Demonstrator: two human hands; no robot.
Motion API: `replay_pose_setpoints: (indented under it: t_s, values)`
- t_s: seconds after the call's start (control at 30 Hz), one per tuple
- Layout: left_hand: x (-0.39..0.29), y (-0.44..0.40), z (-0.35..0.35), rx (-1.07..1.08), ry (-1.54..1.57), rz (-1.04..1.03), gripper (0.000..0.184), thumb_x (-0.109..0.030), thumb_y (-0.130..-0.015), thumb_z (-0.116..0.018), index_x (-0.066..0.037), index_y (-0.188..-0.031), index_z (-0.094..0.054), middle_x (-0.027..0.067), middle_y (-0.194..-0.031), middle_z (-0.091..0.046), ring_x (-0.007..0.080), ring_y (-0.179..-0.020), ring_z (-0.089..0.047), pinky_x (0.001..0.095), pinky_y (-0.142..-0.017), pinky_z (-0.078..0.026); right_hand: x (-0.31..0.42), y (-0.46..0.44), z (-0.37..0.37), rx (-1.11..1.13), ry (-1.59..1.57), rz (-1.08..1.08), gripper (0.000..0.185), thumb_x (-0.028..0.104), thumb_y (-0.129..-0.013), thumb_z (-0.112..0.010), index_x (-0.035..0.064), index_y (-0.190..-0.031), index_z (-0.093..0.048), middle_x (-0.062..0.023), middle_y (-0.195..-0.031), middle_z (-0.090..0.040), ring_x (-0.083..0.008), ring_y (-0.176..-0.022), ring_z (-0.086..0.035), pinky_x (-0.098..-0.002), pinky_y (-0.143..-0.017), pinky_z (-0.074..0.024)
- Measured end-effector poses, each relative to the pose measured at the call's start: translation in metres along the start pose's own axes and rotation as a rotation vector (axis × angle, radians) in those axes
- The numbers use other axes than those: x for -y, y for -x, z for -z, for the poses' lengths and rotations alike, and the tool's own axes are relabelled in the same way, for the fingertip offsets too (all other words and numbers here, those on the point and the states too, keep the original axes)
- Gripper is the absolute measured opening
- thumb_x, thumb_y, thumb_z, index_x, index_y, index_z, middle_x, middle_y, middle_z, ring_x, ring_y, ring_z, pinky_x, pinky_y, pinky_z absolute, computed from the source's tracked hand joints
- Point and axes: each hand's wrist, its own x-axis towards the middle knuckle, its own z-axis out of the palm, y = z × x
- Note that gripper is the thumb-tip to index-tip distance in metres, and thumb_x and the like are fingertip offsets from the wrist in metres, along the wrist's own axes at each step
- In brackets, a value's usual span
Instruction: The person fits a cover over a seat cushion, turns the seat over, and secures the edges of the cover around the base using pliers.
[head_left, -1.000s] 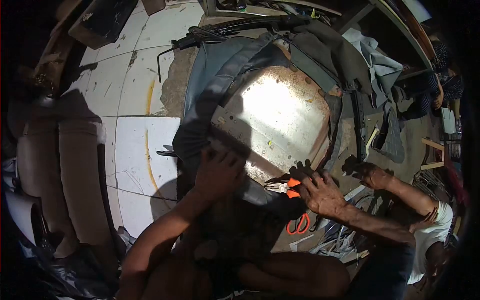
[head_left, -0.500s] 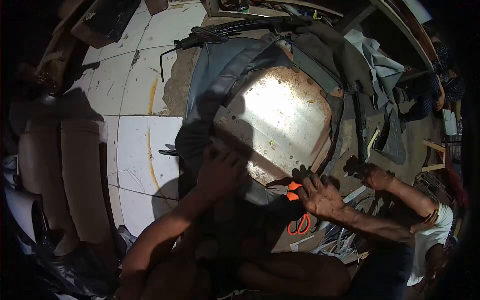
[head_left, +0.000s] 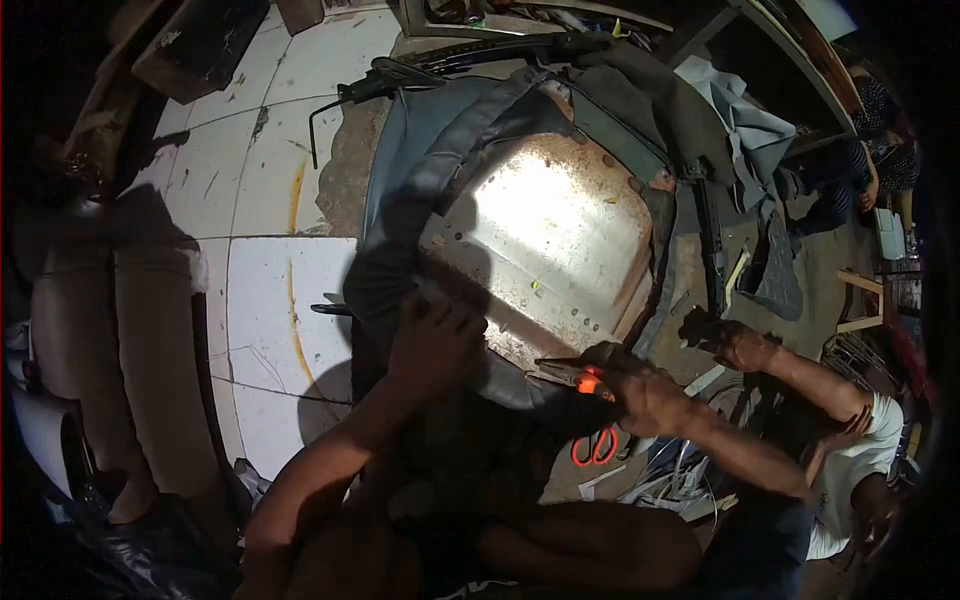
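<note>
A seat base lies before me, with a scuffed metal panel (head_left: 560,240) ringed by a dark grey fabric cover (head_left: 385,235). At the near left corner, my left hand (head_left: 440,335) has its fingers curled on the cover's edge; the fingertips are partly in shadow. My right hand (head_left: 650,395) is closed around orange-handled pliers (head_left: 590,381) by the near right edge. Their jaws point left, over the near rim of the seat base. Just below lie scissors with orange handle loops (head_left: 596,447), their blades hidden.
Another person's arm (head_left: 810,380) reaches in from the right. Brown padded pieces (head_left: 160,370) stand at left beside white floor tiles (head_left: 290,300). Scrap strips (head_left: 680,480) litter the lower right. Black metal rails (head_left: 712,230) lie along the seat's far and right sides.
My right hand has gone from spread fingers over the pliers to a closed grip on them, lifting and turning them slightly. My left hand stays on the cover. The view has shifted slightly.
</note>
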Motion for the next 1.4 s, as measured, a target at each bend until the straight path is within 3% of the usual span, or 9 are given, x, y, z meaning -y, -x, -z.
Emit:
replay_pose_setpoints:
  t_s: [0.17,0.23,0.43,0.5,0.7,0.77,1.1,1.2,1.4]
  values:
    - [-0.002,0.0,0.003,-0.015,-0.004,0.005,0.028,-0.034,-0.088,-0.066,-0.016,-0.109,-0.07,0.0061,-0.113,-0.065,0.0229,-0.112,-0.061,0.0625,-0.103,-0.035,0.018,0.015,-0.047,-0.653,-0.085,0.011,0.066,0.011,-0.073,-0.079,0.001,-0.134,-0.055,-0.0237,-0.124,-0.053,-0.0434,-0.112,-0.057,-0.0521,-0.09,-0.0519]
    - [-0.004,0.002,0.001,-0.02,-0.006,0.003,0.028,-0.034,-0.088,-0.066,-0.016,-0.109,-0.07,0.0064,-0.113,-0.066,0.0231,-0.112,-0.062,0.0627,-0.102,-0.035,0.02,0.009,-0.059,-0.371,0.358,0.029,0.045,0.01,-0.082,-0.07,-0.0001,-0.124,-0.058,-0.0214,-0.109,-0.055,-0.0469,-0.096,-0.06,-0.0542,-0.079,-0.0538]
    - [-0.003,0.006,-0.003,0.001,0.004,-0.003,0.03,-0.036,-0.089,-0.068,-0.016,-0.112,-0.067,0.0059,-0.11,-0.064,0.0266,-0.109,-0.06,0.0606,-0.1,-0.034,0.033,0.008,-0.079,-0.629,-0.204,-0.12,0.05,0.021,-0.089,-0.063,0.0022,-0.135,-0.056,-0.0261,-0.13,-0.059,-0.0453,-0.111,-0.064,-0.0529,-0.085,-0.0573]
    - [-0.001,-0.001,0.002,0.003,-0.007,-0.013,0.03,-0.036,-0.09,-0.067,-0.016,-0.112,-0.067,0.006,-0.109,-0.064,0.0268,-0.11,-0.06,0.0607,-0.1,-0.034,0.034,0.002,-0.086,-0.354,0.031,-0.264,0.039,0.012,-0.087,-0.064,-0.0004,-0.123,-0.058,-0.0269,-0.12,-0.062,-0.0472,-0.102,-0.066,-0.0517,-0.08,-0.0567]
    - [-0.002,-0.007,0.007,-0.026,-0.034,-0.011,0.029,-0.039,-0.091,-0.066,-0.017,-0.11,-0.07,0.0069,-0.104,-0.064,0.0247,-0.108,-0.062,0.063,-0.1,-0.036,0.015,-0.006,-0.103,-0.65,0.1,0.042,0.044,0.01,-0.085,-0.066,0.001,-0.128,-0.061,-0.0241,-0.115,-0.064,-0.0432,-0.099,-0.068,-0.0484,-0.081,-0.0581]
    - [-0.002,-0.001,0.001,-0.046,-0.027,-0.007,0.03,-0.04,-0.091,-0.066,-0.017,-0.11,-0.07,0.0074,-0.104,-0.065,0.0251,-0.108,-0.062,0.0621,-0.102,-0.035,0.028,0.0,-0.091,-0.409,0.051,-0.162,0.044,0.008,-0.084,-0.066,0.0023,-0.127,-0.061,-0.0234,-0.115,-0.063,-0.0432,-0.101,-0.067,-0.0489,-0.082,-0.0574]
    - [0.038,-0.022,0.046,0.051,-0.014,-0.269,0.04,-0.046,-0.089,-0.071,-0.006,-0.093,-0.07,0.0126,-0.102,-0.065,0.0312,-0.105,-0.062,0.0565,-0.099,-0.04,0.002,0.048,-0.169,-1.081,-0.261,-0.846,0.028,0.001,-0.082,-0.064,-0.0001,-0.11,-0.06,-0.0237,-0.106,-0.058,-0.0435,-0.095,-0.059,-0.0516,-0.08,-0.0484]
    - [0.032,-0.043,0.052,0.283,0.127,-0.25,0.032,-0.037,-0.085,-0.075,-0.005,-0.086,-0.073,0.0161,-0.084,-0.065,0.039,-0.086,-0.066,0.0501,-0.077,-0.051,-0.011,0.058,-0.213,-1.053,-0.151,-0.932,0.033,0.008,-0.085,-0.069,-0.0017,-0.115,-0.06,-0.0257,-0.115,-0.059,-0.0447,-0.101,-0.058,-0.055,-0.087,-0.0473]
    - [0.002,-0.037,0.056,0.427,0.211,-0.093,0.037,-0.044,-0.09,-0.07,-0.007,-0.091,-0.075,0.0213,-0.086,-0.07,0.039,-0.084,-0.07,0.0487,-0.075,-0.053,0.079,0.015,-0.132,-1.332,-0.15,-0.171,0.048,0.016,-0.086,-0.073,0.0012,-0.129,-0.059,-0.0224,-0.134,-0.056,-0.042,-0.126,-0.053,-0.055,-0.105,-0.0399]
